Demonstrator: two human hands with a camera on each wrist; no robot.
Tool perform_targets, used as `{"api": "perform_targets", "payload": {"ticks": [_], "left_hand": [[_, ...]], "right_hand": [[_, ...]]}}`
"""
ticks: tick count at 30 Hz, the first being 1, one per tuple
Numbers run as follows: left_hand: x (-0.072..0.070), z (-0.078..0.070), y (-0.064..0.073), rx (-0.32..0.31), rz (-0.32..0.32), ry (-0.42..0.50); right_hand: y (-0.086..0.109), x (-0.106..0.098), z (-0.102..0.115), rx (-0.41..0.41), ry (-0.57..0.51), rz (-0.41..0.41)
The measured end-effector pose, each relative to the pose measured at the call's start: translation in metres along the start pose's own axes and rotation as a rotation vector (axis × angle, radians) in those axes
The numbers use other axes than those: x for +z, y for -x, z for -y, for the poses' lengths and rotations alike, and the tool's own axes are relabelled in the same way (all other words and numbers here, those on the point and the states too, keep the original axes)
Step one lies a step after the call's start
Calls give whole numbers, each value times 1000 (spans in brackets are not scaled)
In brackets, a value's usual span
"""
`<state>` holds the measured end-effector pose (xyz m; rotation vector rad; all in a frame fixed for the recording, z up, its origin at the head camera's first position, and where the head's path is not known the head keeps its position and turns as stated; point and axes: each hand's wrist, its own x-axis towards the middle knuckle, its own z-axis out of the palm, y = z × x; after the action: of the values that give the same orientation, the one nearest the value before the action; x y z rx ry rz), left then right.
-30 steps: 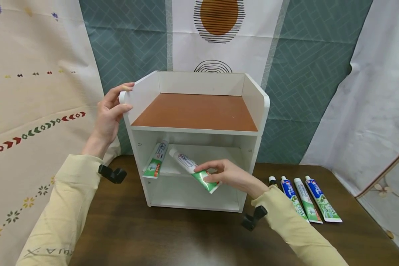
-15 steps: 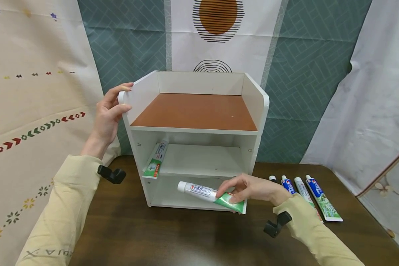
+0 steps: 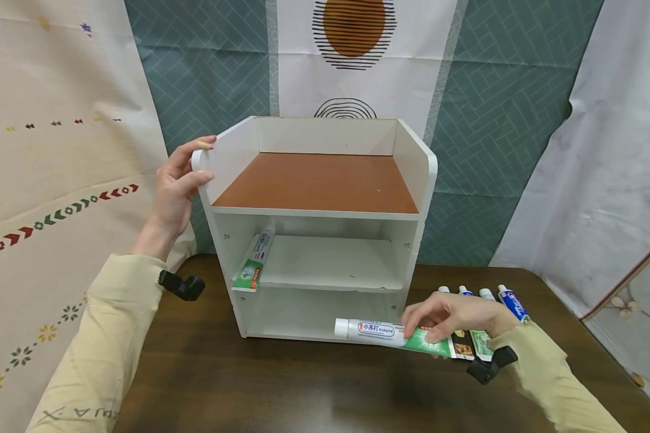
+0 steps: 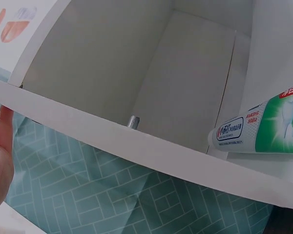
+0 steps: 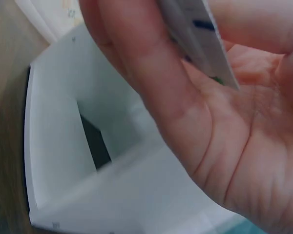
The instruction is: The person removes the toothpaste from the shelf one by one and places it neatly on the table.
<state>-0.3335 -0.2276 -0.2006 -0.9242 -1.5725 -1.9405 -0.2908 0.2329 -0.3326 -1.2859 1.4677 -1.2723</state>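
Only head cam shows held tube (image 3: 379, 332) w/ cap (image 3: 342, 328)

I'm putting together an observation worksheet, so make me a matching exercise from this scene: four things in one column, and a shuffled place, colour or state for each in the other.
Column one
1. Left hand
2. Top board of the white shelf unit
3. Right hand
4. Shelved toothpaste tube

Column two
A. Holding a white-and-green toothpaste tube
B. At the left end of the middle shelf
C. Gripping a side panel near its top
D. Reddish-brown

Right pairs: 1-C, 2-D, 3-A, 4-B
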Motion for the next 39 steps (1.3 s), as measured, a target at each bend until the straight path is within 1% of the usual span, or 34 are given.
{"api": "perform_targets", "payload": {"ticks": [2,9,11,14,17,22,24,29,30,32,33,37,39], "left_hand": [[0,0,0,2,1,2],[1,0,0,-2,3,0],[1,0,0,-3,5,2],[2,0,0,-1,6,5],[2,0,-1,-1,7,7],[2,-1,0,2,6,8],[2,-1,-1,3,7,6],[2,0,-1,0,9,-6],[2,0,-1,0,7,-7],[1,0,0,1,2,-6],[1,0,0,1,-1,-8],[0,-1,1,-1,-3,-5],[0,-1,1,-2,-2,-6]], "right_hand": [[9,-2,-2,-7,-16,3],[44,-7,-10,-38,89,-71],[55,-7,-11,-36,94,-98],[73,-5,-10,18,87,-171],[90,-3,-10,51,99,-242],[113,-3,-11,49,140,-301],[121,-3,-11,42,153,-308],[144,-2,-14,34,129,-358],[148,-2,-15,26,121,-367],[154,-4,-20,-14,92,-356],[157,-4,-22,-25,57,-357],[164,-7,-31,-81,-71,-317],[166,-7,-34,-81,-109,-330]]}}
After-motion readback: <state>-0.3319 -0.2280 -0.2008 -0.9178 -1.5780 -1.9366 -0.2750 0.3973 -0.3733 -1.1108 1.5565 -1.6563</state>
